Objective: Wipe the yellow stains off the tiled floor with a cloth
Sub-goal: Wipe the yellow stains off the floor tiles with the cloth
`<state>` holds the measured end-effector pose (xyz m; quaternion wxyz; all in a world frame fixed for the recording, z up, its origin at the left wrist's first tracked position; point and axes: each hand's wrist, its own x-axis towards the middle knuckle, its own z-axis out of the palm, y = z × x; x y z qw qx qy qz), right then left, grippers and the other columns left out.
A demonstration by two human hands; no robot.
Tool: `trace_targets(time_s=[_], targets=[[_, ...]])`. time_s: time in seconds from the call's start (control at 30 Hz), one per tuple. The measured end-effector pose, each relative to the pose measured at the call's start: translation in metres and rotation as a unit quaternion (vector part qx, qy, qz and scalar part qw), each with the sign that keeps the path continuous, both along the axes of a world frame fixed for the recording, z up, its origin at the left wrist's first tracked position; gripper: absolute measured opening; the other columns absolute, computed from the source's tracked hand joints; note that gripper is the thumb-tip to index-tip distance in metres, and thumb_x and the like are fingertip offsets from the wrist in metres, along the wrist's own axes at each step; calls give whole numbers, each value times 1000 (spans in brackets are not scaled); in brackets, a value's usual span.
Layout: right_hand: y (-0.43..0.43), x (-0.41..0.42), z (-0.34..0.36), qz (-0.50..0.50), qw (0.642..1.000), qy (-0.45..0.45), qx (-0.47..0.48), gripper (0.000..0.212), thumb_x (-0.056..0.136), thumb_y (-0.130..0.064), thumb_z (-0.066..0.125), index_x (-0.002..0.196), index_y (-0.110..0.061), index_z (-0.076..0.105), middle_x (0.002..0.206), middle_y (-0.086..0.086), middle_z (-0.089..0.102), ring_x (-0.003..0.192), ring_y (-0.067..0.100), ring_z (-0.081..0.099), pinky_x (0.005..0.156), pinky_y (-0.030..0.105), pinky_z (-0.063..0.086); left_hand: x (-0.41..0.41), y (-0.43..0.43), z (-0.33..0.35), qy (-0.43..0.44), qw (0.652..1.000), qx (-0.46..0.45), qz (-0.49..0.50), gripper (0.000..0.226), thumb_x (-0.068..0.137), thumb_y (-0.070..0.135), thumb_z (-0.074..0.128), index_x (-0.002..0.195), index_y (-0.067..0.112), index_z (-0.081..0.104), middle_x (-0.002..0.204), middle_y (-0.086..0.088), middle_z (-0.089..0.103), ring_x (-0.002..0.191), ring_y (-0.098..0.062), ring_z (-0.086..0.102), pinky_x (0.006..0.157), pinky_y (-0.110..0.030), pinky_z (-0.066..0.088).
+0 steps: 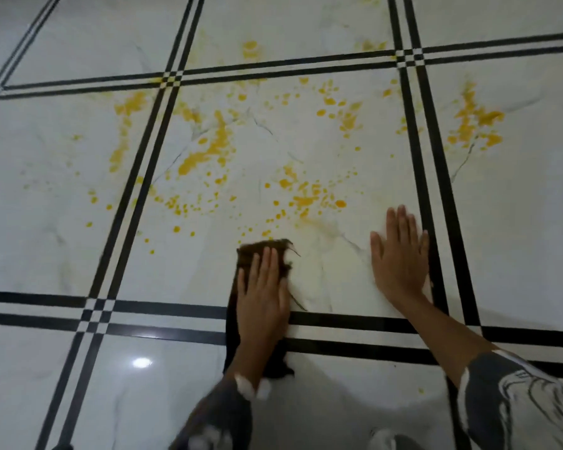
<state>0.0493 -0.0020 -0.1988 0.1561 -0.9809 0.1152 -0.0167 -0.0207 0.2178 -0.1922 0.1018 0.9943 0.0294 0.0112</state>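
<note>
A dark brown cloth [257, 250] lies flat on the white marble-look tiled floor [338, 151]. My left hand [263, 287] presses on top of it, palm down, fingers together and pointing away from me. Part of the cloth trails back under my wrist. My right hand [400, 254] rests flat on the bare tile to the right, fingers spread, holding nothing. Yellow stains [208, 151] spatter the tile beyond both hands, with further patches near the cloth's far edge [306, 199], on the left tile [124, 125] and on the right tile [475, 121].
Black double grout lines [355, 332] cross the floor in a grid, one pair running under my left wrist. A bright light reflection [142, 362] shows on the near left tile. Patterned grey sleeves [517, 404] cover both forearms.
</note>
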Motion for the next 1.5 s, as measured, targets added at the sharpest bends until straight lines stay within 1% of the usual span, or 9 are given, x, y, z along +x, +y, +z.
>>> trace_targets(time_s=[0.17, 0.37, 0.47, 0.57, 0.83, 1.07, 1.3, 1.4, 1.5], targets=[[-2, 1, 2, 14, 1000, 2, -12, 64, 90, -43, 22, 144, -10, 27, 153, 8, 25, 141, 23, 23, 114, 45, 11, 80, -45, 3, 24, 996, -38, 75, 65, 89, 39, 14, 144, 10, 32, 150, -8, 34, 138, -24, 33, 113, -46, 19], [-31, 1, 9, 21, 1000, -5, -19, 57, 94, -39, 28, 144, -12, 28, 154, 7, 23, 142, 22, 20, 115, 44, 11, 21, -54, 2, 6, 964, -7, -266, 54, 92, 31, 32, 142, 13, 39, 147, -2, 41, 137, -18, 35, 111, -43, 23], [-54, -12, 7, 17, 999, 2, -36, 58, 94, -40, 24, 144, -12, 27, 154, 7, 22, 142, 23, 20, 115, 44, 10, 44, -39, -2, -3, 988, -6, -157, 55, 90, 30, 29, 141, 12, 39, 146, -5, 41, 136, -21, 37, 111, -45, 27], [-67, -30, 4, 3, 999, 22, -25, 59, 93, -41, 21, 146, -14, 22, 155, 6, 17, 143, 21, 15, 116, 43, 6, 82, -79, 4, 47, 997, -5, -61, 57, 95, 34, 19, 149, 15, 18, 156, -1, 19, 144, -19, 17, 116, -42, 8], [-117, -66, 11, -69, 997, 38, -22, 51, 99, -33, 24, 147, -15, 18, 156, 5, 13, 144, 21, 10, 117, 43, 5, -9, -149, 9, 37, 931, 7, -363, 54, 95, 35, 27, 145, 14, 32, 151, -1, 34, 140, -18, 28, 115, -42, 13], [-124, -87, 11, -53, 997, 49, -24, 70, 87, -48, -1, 147, -16, 14, 156, 5, 12, 144, 20, 8, 115, 41, 3, 41, -175, 9, 67, 976, -21, -207, 64, 91, 39, 6, 150, 17, 17, 157, 1, 16, 145, -18, 12, 116, -41, 1], [-128, -67, 14, -45, 998, 42, -14, 66, 90, -47, 3, 147, -16, 13, 156, 4, 9, 144, 19, 5, 115, 38, 0, 3, -172, 10, 35, 913, 9, -407, 52, 95, 35, 29, 142, 15, 38, 147, 0, 40, 138, -16, 33, 114, -40, 15], [-116, -47, 11, -15, 999, 33, -9, 69, 87, -47, 1, 147, -15, 16, 156, 4, 13, 144, 19, 9, 115, 39, 2, 43, -119, 2, 14, 960, 1, -279, 54, 91, 33, 29, 140, 12, 41, 145, -4, 43, 135, -22, 39, 111, -38, 17], [-96, -21, 11, 28, 999, 26, -5, 65, 90, -44, 6, 145, -14, 23, 154, 4, 19, 143, 21, 17, 114, 39, 7, 110, -101, 3, 40, 996, -3, -75, 62, 91, 38, 14, 148, 13, 23, 155, -3, 24, 143, -19, 21, 115, -39, 8]])
